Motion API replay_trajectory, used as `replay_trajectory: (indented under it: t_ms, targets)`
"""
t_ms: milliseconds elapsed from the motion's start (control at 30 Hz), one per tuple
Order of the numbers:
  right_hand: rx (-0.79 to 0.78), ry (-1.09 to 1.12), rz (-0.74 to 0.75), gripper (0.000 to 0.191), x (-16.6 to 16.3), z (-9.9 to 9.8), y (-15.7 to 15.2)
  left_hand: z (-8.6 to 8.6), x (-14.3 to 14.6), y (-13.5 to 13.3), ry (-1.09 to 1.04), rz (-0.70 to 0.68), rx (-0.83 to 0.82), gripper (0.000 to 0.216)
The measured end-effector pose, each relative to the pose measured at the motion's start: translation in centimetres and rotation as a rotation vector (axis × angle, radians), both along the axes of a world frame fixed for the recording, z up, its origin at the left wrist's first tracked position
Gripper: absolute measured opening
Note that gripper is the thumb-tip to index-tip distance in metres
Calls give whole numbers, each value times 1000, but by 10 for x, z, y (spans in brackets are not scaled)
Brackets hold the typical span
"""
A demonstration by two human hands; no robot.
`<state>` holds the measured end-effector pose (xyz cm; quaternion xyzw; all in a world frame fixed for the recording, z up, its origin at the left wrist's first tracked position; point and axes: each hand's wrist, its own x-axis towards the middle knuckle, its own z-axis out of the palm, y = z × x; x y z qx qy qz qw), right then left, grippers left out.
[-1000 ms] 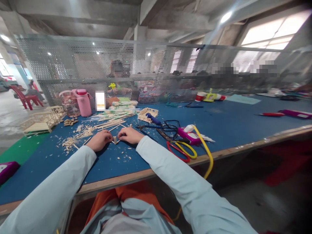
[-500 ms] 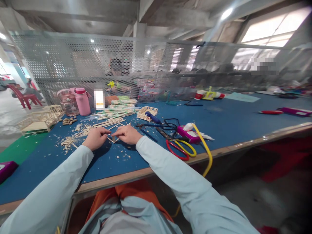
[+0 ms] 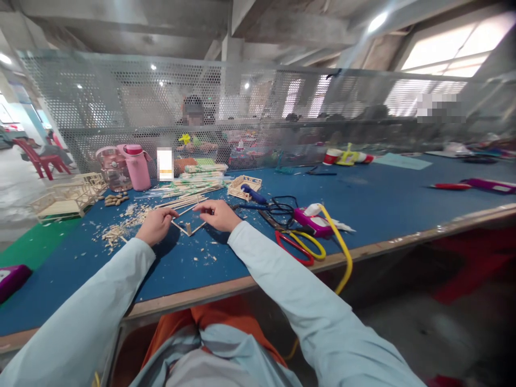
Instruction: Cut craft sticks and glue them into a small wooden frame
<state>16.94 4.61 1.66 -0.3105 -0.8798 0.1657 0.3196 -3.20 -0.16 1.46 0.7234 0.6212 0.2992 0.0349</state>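
Observation:
A small frame of thin wooden sticks lies on the blue table between my hands, one corner pointing toward me. A short upright piece stands at that corner. My left hand has its thumb and fingertips pressed together at the frame's left corner. Over its right side is my right hand, fingers bent and a little apart, with nothing visible in them. Just behind the frame lies a pile of loose sticks. Wood scraps are scattered beside my left hand.
Scissors, pliers, a purple device and a yellow cord lie right of my arm. A stick tray holds a blue tool. Stick models and pink bottles stand left. A person sits behind the mesh screen.
My right hand has moved right and slightly up, away from my left. The hands are farther apart, and more of the stick frame shows between them.

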Motion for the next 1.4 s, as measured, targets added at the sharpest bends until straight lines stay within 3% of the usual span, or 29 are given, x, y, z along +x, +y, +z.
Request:
replay_trajectory:
  t_ms: [167,400,533,667,767,900,1000,1100,1233,1300,1400]
  targets:
    - [69,-460,-7,21,1,-5,10,-7,-3,4,3,-82,-39,38]
    - [172,-546,11,13,-3,-2,4,-8,2,2,-77,-96,-80,38]
    - [194,-380,27,12,-3,2,0,-1,4,-1,-297,64,-80,36]
    - [39,74,-19,12,-5,4,0,0,11,-4,-548,173,-112,24]
    - [-69,344,-44,13,-11,2,-2,-3,25,-6,-741,45,-123,24]
    - [-138,473,3,13,-23,-4,-8,-4,44,-9,-732,-134,168,31]
    - [-175,487,80,15,-29,-6,-11,-3,49,-8,-699,-104,336,23]
    - [-187,461,79,15,-27,-5,-10,-1,45,-7,-719,-41,298,23]
    - [-61,598,-134,28,-13,1,-2,2,35,-9,-725,-28,250,31]
    - [71,634,-212,32,-5,6,-2,4,30,-11,-635,-50,314,29]
    - [336,574,-214,40,1,13,-9,7,24,-14,-444,-42,396,27]
